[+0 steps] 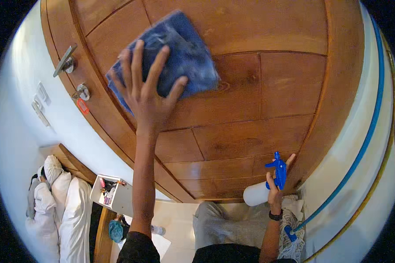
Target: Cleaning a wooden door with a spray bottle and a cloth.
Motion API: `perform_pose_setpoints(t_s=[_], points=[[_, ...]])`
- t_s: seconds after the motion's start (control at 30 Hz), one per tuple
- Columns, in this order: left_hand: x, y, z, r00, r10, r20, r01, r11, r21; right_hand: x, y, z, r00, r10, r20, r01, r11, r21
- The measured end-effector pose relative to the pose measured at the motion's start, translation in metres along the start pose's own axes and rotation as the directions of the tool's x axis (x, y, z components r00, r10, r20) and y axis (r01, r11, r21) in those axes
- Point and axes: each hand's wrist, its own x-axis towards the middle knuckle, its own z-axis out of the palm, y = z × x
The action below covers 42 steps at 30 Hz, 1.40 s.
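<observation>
My left hand (pixel 149 88) lies flat with spread fingers on a folded blue cloth (pixel 191 56), holding it against the panelled wooden door (pixel 230 138). The cloth looks slightly blurred. Lower down on the right, my right hand (pixel 275 189) grips a spray bottle (pixel 256 194) with a white body and a blue trigger head. The bottle is tilted, and one finger points up past the trigger head. On the door's left side are a metal lever handle (pixel 65 60) and a lock (pixel 82 92) with a red key tag (pixel 82 107) hanging from it.
A mop with a blue pole (pixel 355 171) leans along the right wall, its string head (pixel 293 227) by my right forearm. Next to it runs a yellowish pole (pixel 375 187). At lower left are white bedding (pixel 72 210) and an open white drawer (pixel 123 197) with small items.
</observation>
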Motion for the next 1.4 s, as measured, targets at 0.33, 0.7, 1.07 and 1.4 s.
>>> perform_pose_setpoints(t_s=[0.33, 0.7, 1.07, 1.4], points=[[-0.086, 0.062, 0.029, 0.973, -0.227, 0.036, 0.226, 0.974, 0.032, 0.011, 0.005, -0.004, 0.997, -0.057, 0.059, 0.056, 0.998, 0.013], [0.034, 0.004, 0.023, 0.942, -0.236, -0.236, 0.259, 0.964, 0.068, 0.005, 0.033, -0.012, 0.996, -0.041, 0.082, 0.047, 0.997, -0.069], [-0.092, 0.035, 0.031, 0.981, -0.184, -0.055, 0.184, 0.983, 0.0, 0.013, -0.009, 0.001, 0.995, -0.086, 0.043, 0.086, 0.996, -0.005], [-0.02, 0.033, 0.035, 0.95, -0.199, -0.239, 0.206, 0.979, 0.004, 0.012, -0.028, 0.009, 0.986, -0.165, 0.022, 0.164, 0.985, 0.057]])
